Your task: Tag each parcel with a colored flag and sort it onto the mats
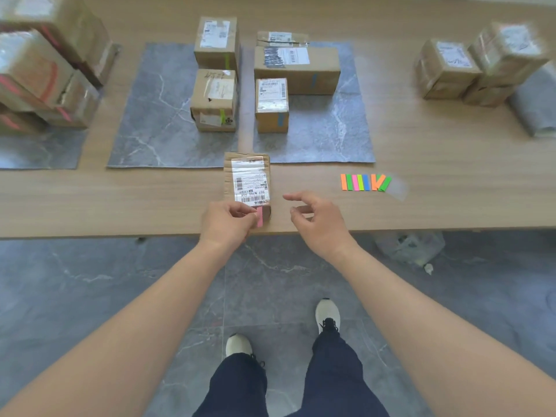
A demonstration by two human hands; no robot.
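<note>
Cardboard parcel [230, 188], white label [250, 182] "507", pink flag [260, 217] in left hand [225, 224]

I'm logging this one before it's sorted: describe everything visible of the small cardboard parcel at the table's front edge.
The small brown cardboard parcel lies flat at the front edge of the wooden table, in front of two grey mats. A white barcode label covers most of its top. The left hand pinches a pink flag against its near end; the right hand hovers beside it, apart.
</note>
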